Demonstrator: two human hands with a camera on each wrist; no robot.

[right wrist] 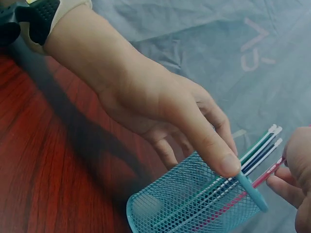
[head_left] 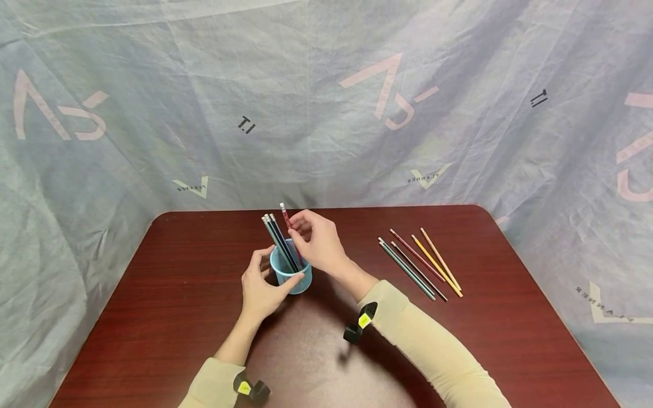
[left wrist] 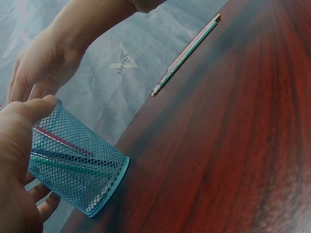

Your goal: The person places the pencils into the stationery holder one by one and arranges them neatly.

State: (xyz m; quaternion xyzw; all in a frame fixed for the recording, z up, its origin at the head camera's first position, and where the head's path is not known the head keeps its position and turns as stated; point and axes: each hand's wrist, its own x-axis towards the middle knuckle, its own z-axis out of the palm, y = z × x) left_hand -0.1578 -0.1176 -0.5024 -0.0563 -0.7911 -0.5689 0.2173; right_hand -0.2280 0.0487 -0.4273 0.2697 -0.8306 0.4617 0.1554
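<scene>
Leaning in the cup [head_left: 302,284] on the bench [head_left: 168,272], a red pencil [head_left: 285,216] is pinched by the right hand [head_left: 321,241], while the cup is gripped by the left hand [head_left: 261,290]. Placement seems the present step; release is probably called for next.

Pencils [head_left: 280,241] in cup [head_left: 301,285], more pencils [head_left: 437,266] right, curtain [head_left: 306,113] behind
</scene>
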